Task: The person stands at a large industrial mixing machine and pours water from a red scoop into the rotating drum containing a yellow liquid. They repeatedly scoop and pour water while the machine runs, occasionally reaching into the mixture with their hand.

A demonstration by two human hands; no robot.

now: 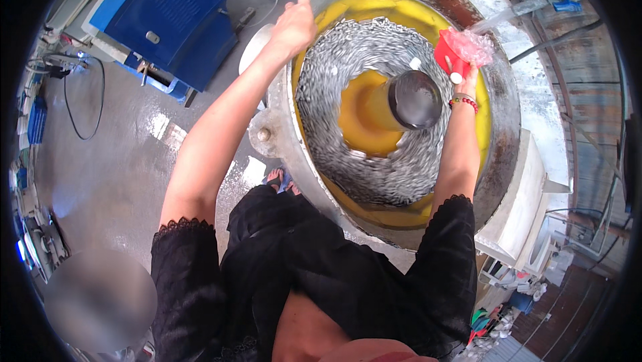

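Observation:
My right hand [467, 75] holds a red plastic cup [449, 54] over the right side of a big round metal tub [505, 128]. Clear water [491, 22] runs into the cup from a pipe and splashes at its mouth. At the tub's far left edge is my left hand [296, 26], its fingers curled at the rim. Inside the yellow-lined tub, a ring of small silvery pieces [334, 94] looks smeared by motion. A dark-capped post [416, 100] rises from the middle. Bubbles or foam cannot be told apart from the splash.
A blue machine cabinet [167, 24] stands at the far left. The pipe with a blue valve [567, 5] comes in from the far right. Wet grey floor [107, 168] shows at the left. A pale metal housing [515, 205] juts out beside the tub, at the near right.

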